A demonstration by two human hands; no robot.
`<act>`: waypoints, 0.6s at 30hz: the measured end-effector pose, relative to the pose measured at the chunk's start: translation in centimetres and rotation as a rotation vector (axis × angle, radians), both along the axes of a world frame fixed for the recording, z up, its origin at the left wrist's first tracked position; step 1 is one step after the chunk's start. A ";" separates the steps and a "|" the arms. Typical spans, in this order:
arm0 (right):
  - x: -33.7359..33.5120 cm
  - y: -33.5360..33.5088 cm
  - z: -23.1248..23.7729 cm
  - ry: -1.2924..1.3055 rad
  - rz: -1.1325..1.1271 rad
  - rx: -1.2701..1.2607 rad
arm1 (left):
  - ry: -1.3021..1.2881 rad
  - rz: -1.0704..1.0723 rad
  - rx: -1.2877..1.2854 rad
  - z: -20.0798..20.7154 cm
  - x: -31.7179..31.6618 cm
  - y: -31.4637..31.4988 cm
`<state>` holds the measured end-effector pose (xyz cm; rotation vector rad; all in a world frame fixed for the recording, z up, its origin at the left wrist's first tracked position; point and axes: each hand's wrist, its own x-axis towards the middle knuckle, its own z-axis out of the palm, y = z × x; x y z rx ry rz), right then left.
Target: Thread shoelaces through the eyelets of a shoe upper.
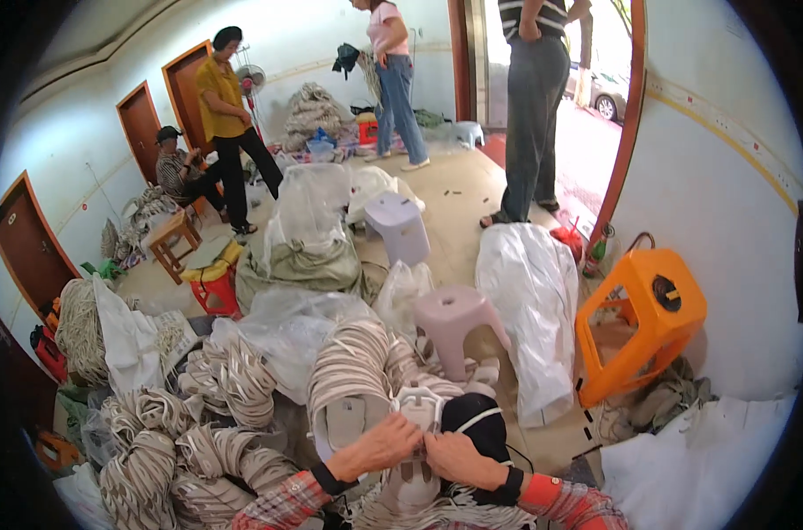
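Observation:
A pale beige and white shoe upper [416,408] stands in front of me at the lower middle. My left hand [382,447] pinches it from the left near its lacing opening. From the other side my right hand [461,459] closes its fingertips on the same spot, almost touching the left. Whether a lace is between the fingers is too small to tell. A long curved stack of nested shoe uppers [353,358] rises just left of the hands. Beside my right hand is a black rounded thing with a white band [476,424]. More pale uppers lie under my wrists.
Bundled shoe uppers [140,468] fill the lower left. Ahead stand a pinkish stool [459,318], a lavender stool [397,225] and a long white sack [529,309]. An orange stool [644,309] is by the right wall. Several people stand or sit farther off; one [538,97] is by the doorway.

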<state>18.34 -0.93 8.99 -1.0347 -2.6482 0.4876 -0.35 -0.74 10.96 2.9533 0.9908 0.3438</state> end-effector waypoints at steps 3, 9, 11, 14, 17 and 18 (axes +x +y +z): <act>-0.4 -0.5 0.5 -0.027 0.062 0.040 | 0.269 0.072 0.052 2.0 -0.6 -1.8; 0.9 0.3 0.3 -0.046 0.155 0.020 | 0.049 0.466 -0.499 1.7 -4.2 -1.9; 1.0 1.8 0.2 0.008 0.169 -0.092 | -0.082 0.447 -0.668 2.1 -4.7 -1.8; 0.8 2.6 2.6 0.091 0.161 -0.340 | -0.326 0.507 -0.790 -0.2 -6.4 -2.3; 1.9 3.7 3.3 0.024 0.073 -0.529 | -0.259 0.534 -0.507 -1.5 -7.1 -3.0; 2.6 3.9 3.2 0.029 0.077 -0.528 | -0.085 0.488 -0.272 -1.3 -7.4 -3.4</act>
